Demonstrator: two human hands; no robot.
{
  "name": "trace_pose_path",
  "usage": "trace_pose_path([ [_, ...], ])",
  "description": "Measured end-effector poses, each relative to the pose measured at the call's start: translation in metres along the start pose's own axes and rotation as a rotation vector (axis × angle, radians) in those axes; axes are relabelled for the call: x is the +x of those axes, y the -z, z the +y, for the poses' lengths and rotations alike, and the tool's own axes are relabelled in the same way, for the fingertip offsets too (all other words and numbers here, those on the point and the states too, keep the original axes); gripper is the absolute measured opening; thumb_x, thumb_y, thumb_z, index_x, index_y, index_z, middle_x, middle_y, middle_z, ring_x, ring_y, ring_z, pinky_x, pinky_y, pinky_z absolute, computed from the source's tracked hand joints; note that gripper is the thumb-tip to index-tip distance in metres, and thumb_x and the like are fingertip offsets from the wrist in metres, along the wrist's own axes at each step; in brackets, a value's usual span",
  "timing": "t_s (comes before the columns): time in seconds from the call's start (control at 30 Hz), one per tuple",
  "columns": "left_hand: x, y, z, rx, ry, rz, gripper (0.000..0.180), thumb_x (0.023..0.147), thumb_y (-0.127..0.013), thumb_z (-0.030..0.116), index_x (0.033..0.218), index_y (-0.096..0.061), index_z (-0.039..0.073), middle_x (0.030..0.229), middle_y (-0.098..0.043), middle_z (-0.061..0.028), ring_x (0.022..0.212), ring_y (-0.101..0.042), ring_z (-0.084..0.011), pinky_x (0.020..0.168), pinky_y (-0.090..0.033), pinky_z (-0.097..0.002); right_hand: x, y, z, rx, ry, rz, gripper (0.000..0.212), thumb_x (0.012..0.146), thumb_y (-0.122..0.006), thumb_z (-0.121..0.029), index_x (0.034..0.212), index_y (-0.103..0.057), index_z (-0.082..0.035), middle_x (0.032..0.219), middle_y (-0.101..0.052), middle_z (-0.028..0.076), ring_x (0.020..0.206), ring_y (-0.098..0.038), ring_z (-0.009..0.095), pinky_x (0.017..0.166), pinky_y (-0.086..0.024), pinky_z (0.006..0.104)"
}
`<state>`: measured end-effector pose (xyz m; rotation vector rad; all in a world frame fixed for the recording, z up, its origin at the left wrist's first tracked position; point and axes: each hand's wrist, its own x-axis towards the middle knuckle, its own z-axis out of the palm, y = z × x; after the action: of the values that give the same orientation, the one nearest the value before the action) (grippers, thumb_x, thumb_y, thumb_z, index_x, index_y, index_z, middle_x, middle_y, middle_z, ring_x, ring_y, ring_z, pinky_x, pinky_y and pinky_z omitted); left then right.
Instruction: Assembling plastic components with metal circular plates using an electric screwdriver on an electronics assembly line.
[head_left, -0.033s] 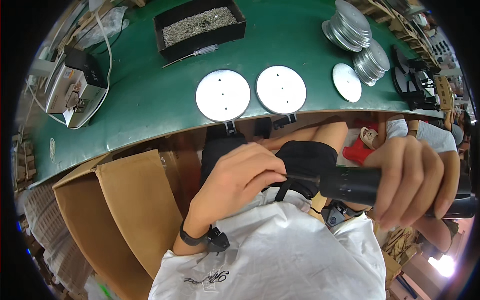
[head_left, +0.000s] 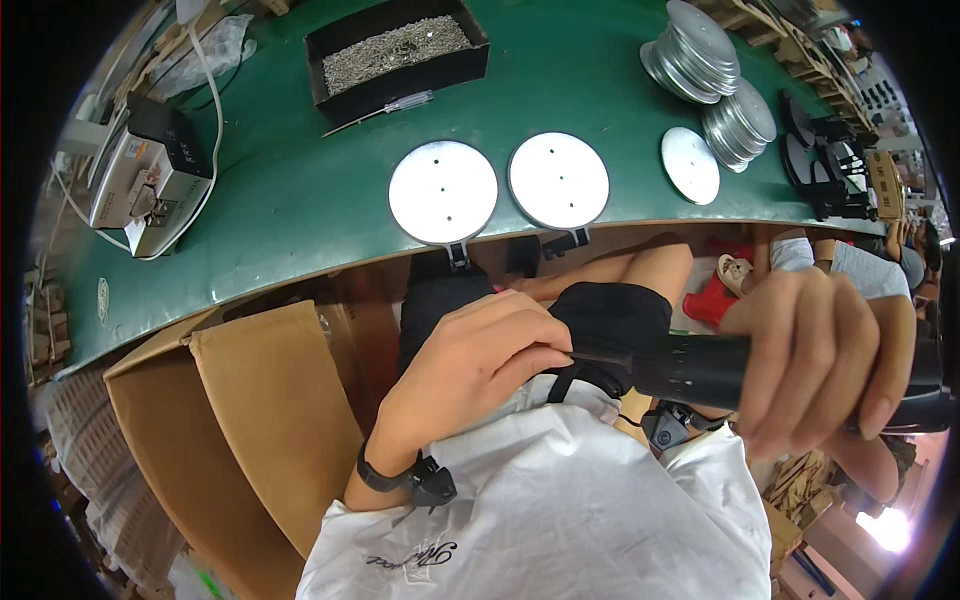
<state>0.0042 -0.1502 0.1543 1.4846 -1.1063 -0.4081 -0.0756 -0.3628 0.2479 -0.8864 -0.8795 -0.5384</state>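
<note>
My right hand (head_left: 825, 365) is wrapped round a black electric screwdriver (head_left: 692, 368), held level with its thin bit (head_left: 604, 356) toward the left. The thumb and finger of my left hand (head_left: 480, 350) are pinched together at the bit's tip. Whatever lies between those fingertips is hidden. Beyond my hands, two round silver metal plates with small holes, a left plate (head_left: 443, 192) and a right plate (head_left: 559, 182), lie side by side at the front edge of the green table (head_left: 290, 190). Black brackets stick out from under both plates, over the edge.
A black box (head_left: 405, 85) of small metal screws stands at the back, a clear-handled screwdriver (head_left: 408, 102) before it. Stacked silver discs (head_left: 700, 50) and black parts (head_left: 825, 165) are at right. A printed carton (head_left: 150, 190) sits left; an open cardboard box (head_left: 275, 410) stands below. Someone sits opposite.
The electric screwdriver and my right hand have shifted very slightly left. My left hand keeps its pinch at the bit's tip.
</note>
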Motion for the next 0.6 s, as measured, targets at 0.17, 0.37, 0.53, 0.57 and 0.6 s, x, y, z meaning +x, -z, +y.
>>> trace_pose_path([
  [0.17, 0.030, 0.023, 0.006, 0.396, -0.107, -0.014, 0.053, 0.063, -0.092, 0.017, 0.112, -0.072, 0.007, 0.118, -0.070, -0.0119, 0.113, -0.065, -0.0329, 0.098, -0.050, -0.0423, 0.011, 0.008, -0.006, -0.258, -0.215, 0.103, 0.054, 0.089, -0.078, -0.051, 0.109, -0.055, -0.006, 0.079, -0.063, 0.005, 0.054, -0.063, 0.016, 0.049, -0.054, 0.0234],
  [0.37, 0.133, 0.116, -0.060, 0.697, 0.004, 0.318, 0.033, 0.094, -0.068, 0.034, 0.112, -0.074, 0.007, 0.112, -0.071, -0.0123, 0.103, -0.068, -0.0325, 0.091, -0.053, -0.0409, 0.023, 0.064, 0.049, -0.713, -0.156, 0.337, 0.039, 0.106, -0.057, -0.041, 0.112, -0.058, -0.003, 0.073, -0.057, 0.006, 0.053, -0.055, 0.018, 0.049, -0.045, 0.0322],
  [0.53, 0.198, 0.162, -0.106, 0.808, 0.330, -0.193, 0.022, 0.088, -0.075, 0.018, 0.100, -0.075, 0.000, 0.092, -0.075, -0.0131, 0.084, -0.071, -0.0239, 0.080, -0.054, -0.0346, 0.033, 0.085, 0.068, -0.884, -0.328, 0.415, 0.022, 0.104, -0.060, -0.023, 0.098, -0.057, -0.002, 0.068, -0.057, 0.007, 0.050, -0.056, 0.016, 0.048, -0.047, 0.0311],
  [0.57, 0.202, 0.167, -0.111, 0.809, 0.328, -0.200, 0.022, 0.088, -0.075, 0.018, 0.100, -0.075, 0.000, 0.092, -0.075, -0.0131, 0.084, -0.071, -0.0239, 0.080, -0.054, -0.0346, 0.040, 0.081, 0.070, -0.868, -0.379, 0.435, 0.021, 0.103, -0.058, -0.020, 0.096, -0.055, -0.001, 0.066, -0.056, 0.006, 0.048, -0.054, 0.015, 0.046, -0.046, 0.0300],
  [0.6, 0.205, 0.172, -0.115, 0.785, 0.338, -0.235, 0.018, 0.085, -0.075, 0.014, 0.095, -0.075, -0.001, 0.088, -0.075, -0.0135, 0.081, -0.071, -0.0233, 0.079, -0.055, -0.0345, 0.042, 0.082, 0.070, -0.781, -0.397, 0.345, 0.025, 0.099, -0.063, -0.023, 0.094, -0.052, -0.001, 0.065, -0.057, 0.006, 0.047, -0.054, 0.015, 0.046, -0.046, 0.0294],
])
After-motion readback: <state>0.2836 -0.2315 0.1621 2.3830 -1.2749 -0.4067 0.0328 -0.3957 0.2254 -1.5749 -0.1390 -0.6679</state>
